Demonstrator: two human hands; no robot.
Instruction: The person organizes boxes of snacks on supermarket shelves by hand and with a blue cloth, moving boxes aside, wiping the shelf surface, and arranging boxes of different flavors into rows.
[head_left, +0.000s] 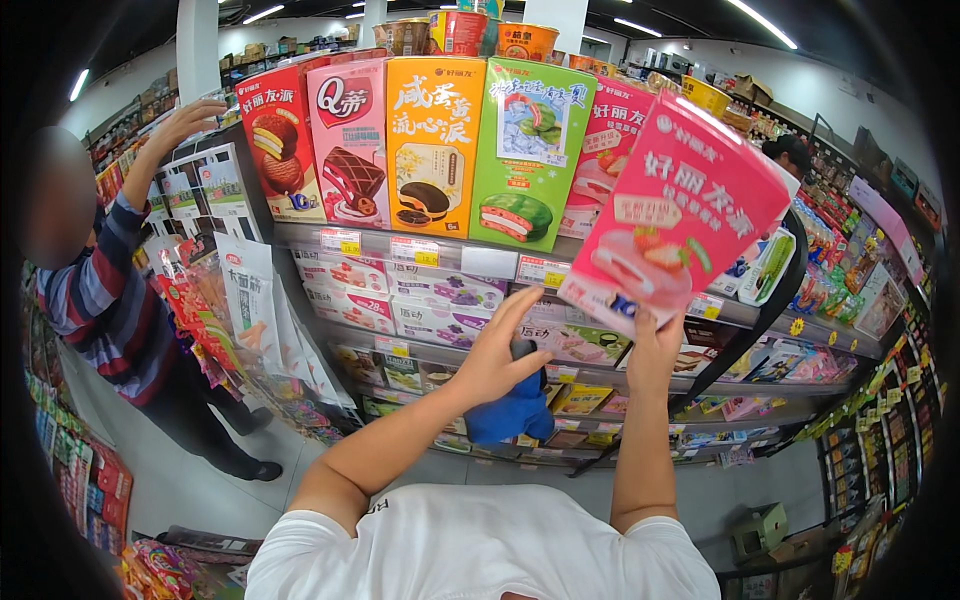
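My right hand (654, 349) grips the lower edge of a pink snack pie box (679, 214), with strawberry pies pictured on its front. The box is tilted, raised in front of the top shelf. My left hand (499, 349) is below the shelf's price tags, its index finger and thumb apart. A blue cloth-like thing (511, 412) with a dark end hangs beneath that hand, apparently held in its partly hidden lower fingers. Behind stand upright pie boxes: red (277, 142), light pink (349, 150), yellow (429, 146), green (529, 154) and another pink one (604, 150), partly covered.
Purple-and-white cake boxes (446, 285) fill the shelf below. Instant noodle cups (525, 41) stand above the pie boxes. Snack bags (251, 300) hang at the left end. A person in a striped top (120, 292) reaches toward the shelves there. A green stool (760, 531) stands at right.
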